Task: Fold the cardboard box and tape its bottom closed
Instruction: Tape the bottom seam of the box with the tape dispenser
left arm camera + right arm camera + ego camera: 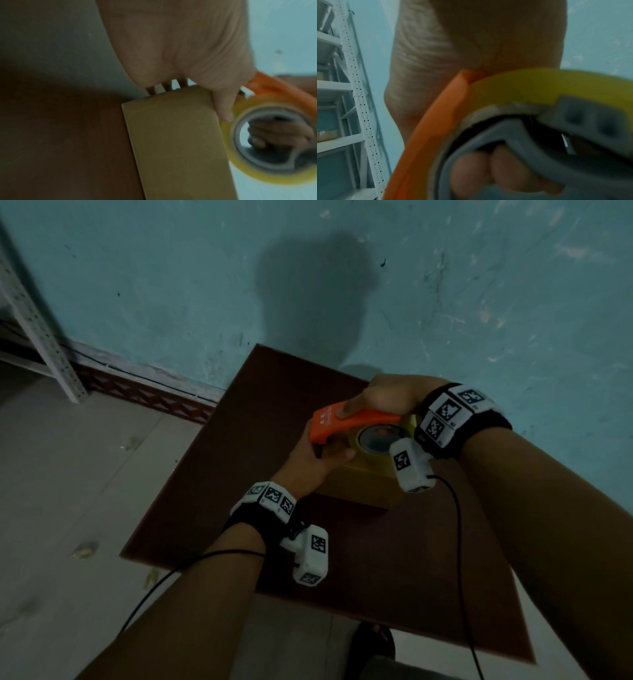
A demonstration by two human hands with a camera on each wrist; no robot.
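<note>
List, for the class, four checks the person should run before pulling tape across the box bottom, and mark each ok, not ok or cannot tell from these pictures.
1. Tape dispenser firmly gripped: ok; the right hand is wrapped round its orange handle, fingers through the core.
2. Cardboard box steadied: ok; the left hand rests at its far left edge, on the table.
3. Bottom flaps folded flat and meeting: cannot tell; hands and dispenser hide the top face.
4. Tape end stuck to the box: cannot tell; the tape roll sits beside the box edge, but its free end is blurred.
</note>
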